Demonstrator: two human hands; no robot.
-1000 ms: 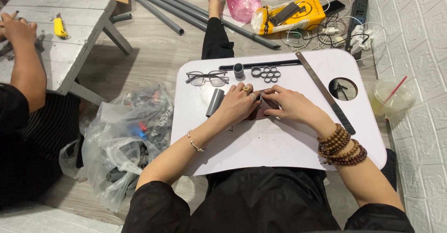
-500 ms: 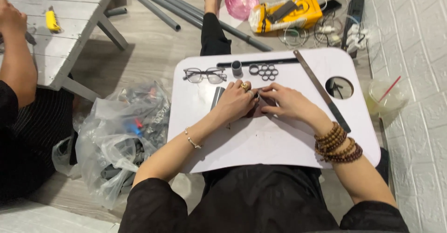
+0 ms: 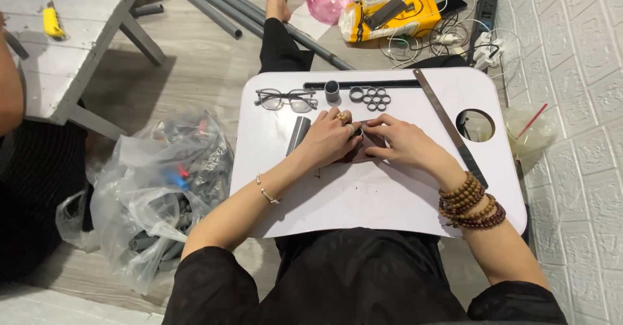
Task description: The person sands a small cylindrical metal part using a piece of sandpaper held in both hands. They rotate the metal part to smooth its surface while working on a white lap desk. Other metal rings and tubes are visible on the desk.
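Both my hands meet at the middle of a white lap table. My left hand, with a gold ring on one finger, pinches a small grey ring at its fingertips. My right hand, with wooden bead bracelets on its wrist, presses its fingers on a dark brown sheet that lies under both hands. The small ring rests against that sheet. A short grey pipe piece lies just left of my left hand.
Along the table's far edge lie glasses, an upright grey tube stub, a cluster of grey rings and a black bar. A metal ruler slants beside the cup hole. A plastic bag of pipe parts sits left; another person's arm is far left.
My hands stay together on the dark sheet with only small finger shifts. The view has tilted a little, and the other person's arm has slid toward the left edge.
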